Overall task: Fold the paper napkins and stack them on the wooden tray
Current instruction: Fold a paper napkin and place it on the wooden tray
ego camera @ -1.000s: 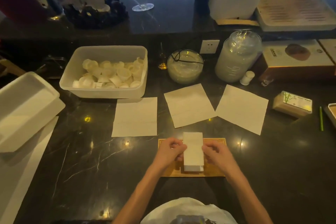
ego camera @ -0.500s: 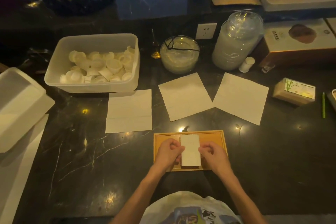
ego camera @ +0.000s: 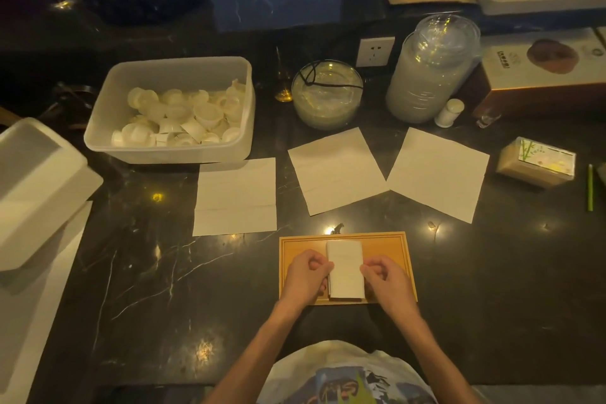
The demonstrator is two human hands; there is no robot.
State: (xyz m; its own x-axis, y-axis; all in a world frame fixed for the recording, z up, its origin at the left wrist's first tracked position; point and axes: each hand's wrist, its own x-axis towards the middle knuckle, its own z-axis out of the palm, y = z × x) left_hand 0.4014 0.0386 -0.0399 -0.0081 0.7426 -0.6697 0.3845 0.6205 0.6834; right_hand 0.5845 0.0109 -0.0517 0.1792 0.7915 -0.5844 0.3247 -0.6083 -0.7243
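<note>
Dark marble counter [ego camera: 137, 272]: both hands, left hand [ego camera: 306, 274] and right hand [ego camera: 383, 275], pinched the white folded paper napkin stack [ego camera: 346, 269] on the rectangular wooden tray [ego camera: 405, 259]; uneven release risked skewing it.

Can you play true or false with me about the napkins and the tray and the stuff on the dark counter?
1. Three flat napkins lie on the counter behind the wooden tray. True: left napkin, middle napkin, right napkin.
2. The folded napkin stack sits on the tray. True.
3. Only one hand touches the stack. False: the left hand and right hand are on either side of it.
4. The plastic tub is empty. False: it holds many small white cups.
5. The tub is on the right side. False: it is at the back left.
</note>
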